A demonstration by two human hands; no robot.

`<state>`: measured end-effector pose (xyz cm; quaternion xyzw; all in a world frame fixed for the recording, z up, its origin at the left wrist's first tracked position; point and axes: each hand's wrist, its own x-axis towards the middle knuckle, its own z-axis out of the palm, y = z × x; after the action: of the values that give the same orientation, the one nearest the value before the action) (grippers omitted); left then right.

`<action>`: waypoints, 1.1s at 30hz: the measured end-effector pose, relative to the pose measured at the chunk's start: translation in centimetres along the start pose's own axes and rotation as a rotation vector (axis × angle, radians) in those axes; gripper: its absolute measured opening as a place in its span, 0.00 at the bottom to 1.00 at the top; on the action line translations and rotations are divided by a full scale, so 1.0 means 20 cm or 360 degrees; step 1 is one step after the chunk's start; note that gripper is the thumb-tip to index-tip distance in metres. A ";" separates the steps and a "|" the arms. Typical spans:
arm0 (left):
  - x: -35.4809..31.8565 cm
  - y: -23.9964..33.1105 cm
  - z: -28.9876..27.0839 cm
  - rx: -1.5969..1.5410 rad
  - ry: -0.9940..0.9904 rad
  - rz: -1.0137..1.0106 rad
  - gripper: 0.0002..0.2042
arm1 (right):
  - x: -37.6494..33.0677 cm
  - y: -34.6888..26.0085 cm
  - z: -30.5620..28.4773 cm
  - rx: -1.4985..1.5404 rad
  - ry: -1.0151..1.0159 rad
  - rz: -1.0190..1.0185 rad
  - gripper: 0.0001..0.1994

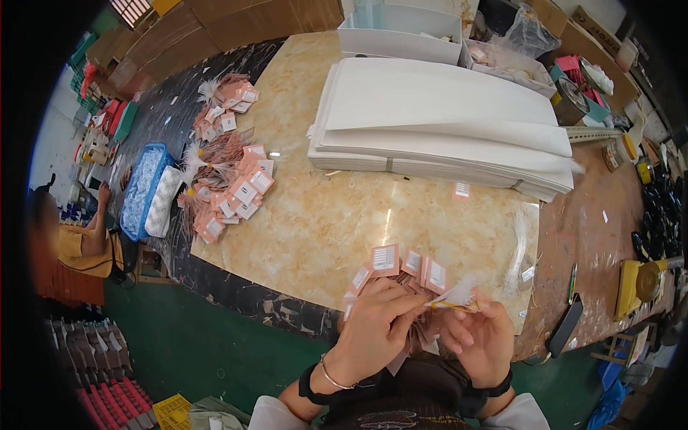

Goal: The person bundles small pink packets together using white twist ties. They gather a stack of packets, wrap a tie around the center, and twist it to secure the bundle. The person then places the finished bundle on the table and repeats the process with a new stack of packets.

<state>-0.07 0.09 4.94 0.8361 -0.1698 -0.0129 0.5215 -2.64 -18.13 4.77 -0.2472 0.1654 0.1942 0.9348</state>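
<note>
At the near edge of the table, my left hand (376,322) is closed around a fanned bundle of pink hang tags (385,259) with white label faces. White strings (461,290) stick out of the bundle toward the right. My right hand (484,337) pinches a thin yellow rubber band (443,305) at the strings, its thumb and finger together. The band stretches between both hands. My palms and fingers hide part of the bundle. Further left, several tied bunches of similar pink tags (247,188) lie on the marbled board (322,236).
A tall stack of white sheets (437,100) fills the far middle, with a white box (401,36) behind. One loose tag (461,190) lies before the stack. At right are a phone (566,326), a pen and a yellow tape dispenser (631,287). A blue basket (143,190) and a seated person are left.
</note>
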 end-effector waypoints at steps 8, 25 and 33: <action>-0.04 -0.01 -0.08 0.0058 -0.0160 -0.0079 0.05 | -0.02 -0.06 -0.07 0.0047 -0.0041 0.0171 0.10; -0.14 -0.11 -0.14 -0.0321 0.0201 -0.0468 0.03 | 0.01 -0.30 -0.07 -0.0550 0.0290 -0.0534 0.15; -0.05 -0.06 -0.05 -0.0267 -0.0098 -0.0167 0.04 | 0.02 -0.16 -0.02 -0.1279 -0.0058 -0.0405 0.11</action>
<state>-0.52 1.82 4.16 0.7965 -0.1400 -0.0800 0.5828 -0.99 -20.89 5.53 -0.6070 0.0282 0.1305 0.7834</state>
